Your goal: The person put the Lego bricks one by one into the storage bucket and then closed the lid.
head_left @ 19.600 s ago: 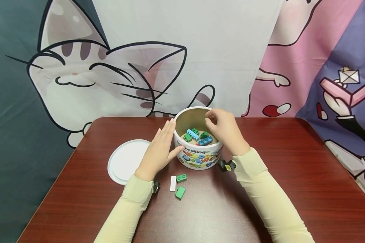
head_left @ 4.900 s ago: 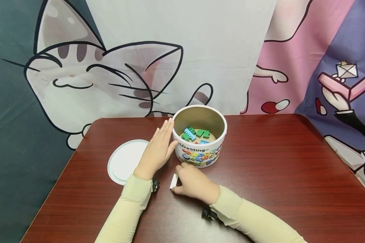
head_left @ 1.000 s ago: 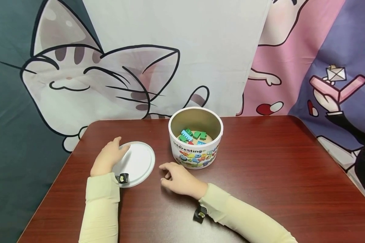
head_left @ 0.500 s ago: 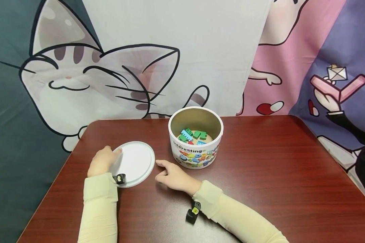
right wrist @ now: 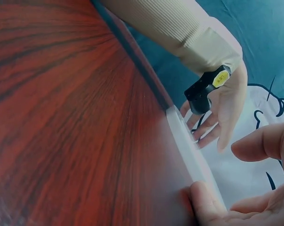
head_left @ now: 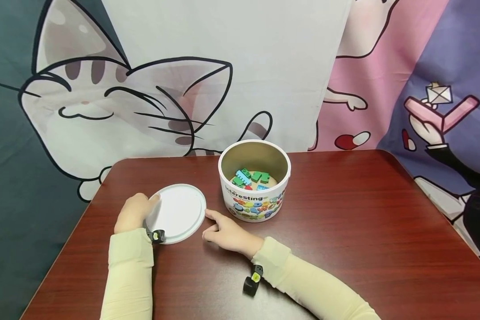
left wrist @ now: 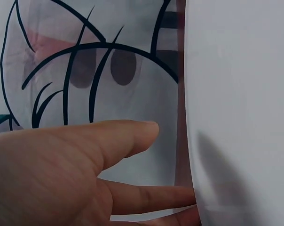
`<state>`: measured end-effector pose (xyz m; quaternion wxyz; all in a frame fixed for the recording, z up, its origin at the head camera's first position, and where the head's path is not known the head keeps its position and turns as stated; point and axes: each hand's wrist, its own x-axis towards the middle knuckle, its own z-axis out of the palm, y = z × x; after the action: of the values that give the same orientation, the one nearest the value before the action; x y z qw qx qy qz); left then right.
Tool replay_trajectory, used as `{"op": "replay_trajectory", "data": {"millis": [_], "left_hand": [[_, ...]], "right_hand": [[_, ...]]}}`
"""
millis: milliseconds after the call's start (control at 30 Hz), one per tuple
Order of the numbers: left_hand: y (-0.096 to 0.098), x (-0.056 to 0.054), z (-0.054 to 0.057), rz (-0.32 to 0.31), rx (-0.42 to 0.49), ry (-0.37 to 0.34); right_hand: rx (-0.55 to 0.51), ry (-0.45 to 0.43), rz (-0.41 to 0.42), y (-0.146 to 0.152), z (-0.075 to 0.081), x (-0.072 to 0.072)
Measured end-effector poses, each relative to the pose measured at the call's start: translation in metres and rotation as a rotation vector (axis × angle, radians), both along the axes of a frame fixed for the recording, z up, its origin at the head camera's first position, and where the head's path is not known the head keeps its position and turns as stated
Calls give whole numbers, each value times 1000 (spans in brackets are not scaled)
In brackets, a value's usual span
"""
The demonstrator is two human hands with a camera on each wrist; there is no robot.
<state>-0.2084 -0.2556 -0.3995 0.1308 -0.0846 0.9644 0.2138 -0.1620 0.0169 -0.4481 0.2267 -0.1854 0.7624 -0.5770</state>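
Note:
My left hand [head_left: 133, 214] is at the left edge of a round white lid [head_left: 180, 212]. In the left wrist view its fingers [left wrist: 151, 198] reach the lid's rim, while the thumb stands apart from it. On the other side, my right hand [head_left: 233, 232] has its extended index fingertip at the lid's right rim. The right wrist view shows a fingertip [right wrist: 203, 197] against that rim, with the thumb spread away. Behind the right hand stands a white tub [head_left: 254, 205] with colourful printing, uncovered. Several green bricks [head_left: 260, 177], a light blue brick [head_left: 243, 178] and a bit of red lie inside it.
Everything stands on a brown wooden table [head_left: 344, 222], its far edge just behind the tub. A cloth backdrop [head_left: 280, 66] with cartoon drawings hangs beyond. Small black cameras [head_left: 251, 284] are strapped to both wrists.
The green bricks and white piece that lay on the table are gone from it. My left hand has left the tub for the lid; my right hand has come to the lid's right rim.

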Motion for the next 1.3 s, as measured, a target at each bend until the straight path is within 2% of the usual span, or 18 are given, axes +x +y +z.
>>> {"op": "replay_trajectory", "data": {"millis": [200, 333, 467, 600, 733, 833, 900, 967, 1067, 1200, 1300], "left_hand": [[4, -1, 1, -27, 43, 9], [7, 0, 6, 5, 125, 20], [7, 0, 9, 30, 189, 70], [3, 1, 15, 50, 244, 174], [-2, 6, 25, 136, 401, 247], [-8, 14, 35, 198, 564, 274], [-16, 20, 42, 211, 726, 288], [-24, 26, 48, 192, 886, 295], [-28, 30, 53, 132, 1112, 310], [-15, 31, 60, 45, 1247, 362], [3, 32, 67, -17, 1306, 399]], "right_hand": [[-36, -61, -72, 1, 3, 2], [-79, -53, -137, 2, 7, 3], [-74, 46, -178, 4, 13, 3], [-99, 129, -190, 3, 23, 6], [-208, 206, -196, 2, 34, 14], [-262, 368, -208, 3, 41, 18], [-271, 510, -212, 5, 46, 18], [-267, 645, -211, 9, 50, 18], [-237, 840, -222, 14, 58, 18], [-220, 1102, -293, 25, 76, 17], [-290, 1231, -349, 35, 91, 15]]}}
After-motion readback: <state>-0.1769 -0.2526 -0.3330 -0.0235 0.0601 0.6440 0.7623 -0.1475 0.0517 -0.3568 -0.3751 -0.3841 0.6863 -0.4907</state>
